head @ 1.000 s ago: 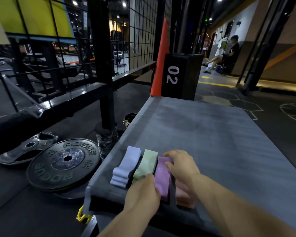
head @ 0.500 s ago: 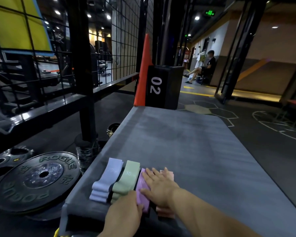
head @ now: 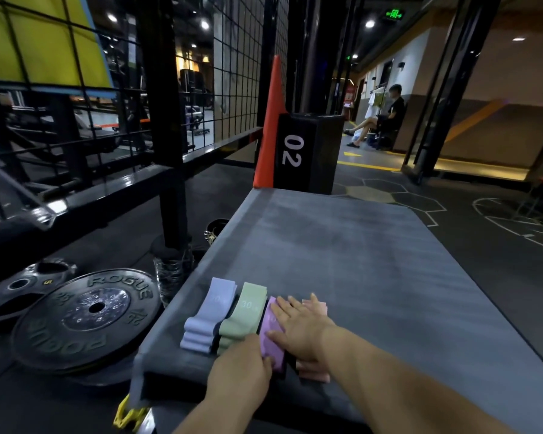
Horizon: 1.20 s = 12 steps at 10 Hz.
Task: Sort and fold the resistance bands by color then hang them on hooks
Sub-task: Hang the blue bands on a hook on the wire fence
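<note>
Purple band (head: 272,341): folded, at near-left corner of grey mat (head: 373,261), long axis pointing away, leaning right. Left hand (head: 242,369) curls at its near end; whether it pinches is not resolvable. Right hand (head: 301,327) lies flat, fingers straight, pressing it and the pink band (head: 315,371), which is mostly covered. Green band (head: 244,311) and lavender band (head: 209,313) lie parallel to the left.

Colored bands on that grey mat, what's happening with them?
A person is tidying folded resistance bands lined up at the near edge of the grey mat: a lavender stack, green stack, purple stack and pink stack. The right hand presses flat across purple and pink; the left hand touches the purple stack's near end. None is hung yet.
</note>
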Tool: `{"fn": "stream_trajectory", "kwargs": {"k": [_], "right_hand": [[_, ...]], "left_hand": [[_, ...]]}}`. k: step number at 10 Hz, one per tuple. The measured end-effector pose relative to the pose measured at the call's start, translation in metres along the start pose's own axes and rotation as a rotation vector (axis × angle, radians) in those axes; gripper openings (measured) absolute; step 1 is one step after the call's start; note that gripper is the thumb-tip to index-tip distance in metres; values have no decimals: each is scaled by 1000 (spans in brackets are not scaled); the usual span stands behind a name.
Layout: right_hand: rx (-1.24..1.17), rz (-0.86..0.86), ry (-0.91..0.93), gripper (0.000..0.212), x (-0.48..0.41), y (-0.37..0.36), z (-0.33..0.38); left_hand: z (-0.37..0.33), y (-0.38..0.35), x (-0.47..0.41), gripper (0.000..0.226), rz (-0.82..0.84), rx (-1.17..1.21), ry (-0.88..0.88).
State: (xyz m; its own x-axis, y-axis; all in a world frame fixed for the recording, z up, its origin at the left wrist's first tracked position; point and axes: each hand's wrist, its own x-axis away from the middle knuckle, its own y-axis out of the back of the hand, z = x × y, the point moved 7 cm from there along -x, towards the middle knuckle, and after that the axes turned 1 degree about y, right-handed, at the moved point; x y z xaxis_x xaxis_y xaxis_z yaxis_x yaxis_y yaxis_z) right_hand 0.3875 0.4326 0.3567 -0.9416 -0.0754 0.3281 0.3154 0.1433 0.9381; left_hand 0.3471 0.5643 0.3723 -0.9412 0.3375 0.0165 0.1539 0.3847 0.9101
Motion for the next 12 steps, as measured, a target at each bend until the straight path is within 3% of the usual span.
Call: {"fn": "stream_trajectory", "kwargs": {"k": [3,4,6,7,8,10,12], "right_hand": [[53,-22,-12,70,3,7,2],[18,-92,-8,65,4,20,2],[-174,-417,-81,32,9,59,4],[-299,-448,-39,29,9,70,21],[-346,-434,54,26,9,83,48],[-189,-280,89,28,-4,84,89],[-36,-224,68,44,-12,79,106]], "left_hand": [[3,20,1,18,-57,40,3],[12,40,1,14,-157,104,34],[67,76,-4,9,-375,227,220],[97,77,-5,28,-359,225,375],[119,62,-9,47,-227,268,478],[122,59,-13,34,-164,256,442],[118,56,-20,29,-161,291,441]]}}
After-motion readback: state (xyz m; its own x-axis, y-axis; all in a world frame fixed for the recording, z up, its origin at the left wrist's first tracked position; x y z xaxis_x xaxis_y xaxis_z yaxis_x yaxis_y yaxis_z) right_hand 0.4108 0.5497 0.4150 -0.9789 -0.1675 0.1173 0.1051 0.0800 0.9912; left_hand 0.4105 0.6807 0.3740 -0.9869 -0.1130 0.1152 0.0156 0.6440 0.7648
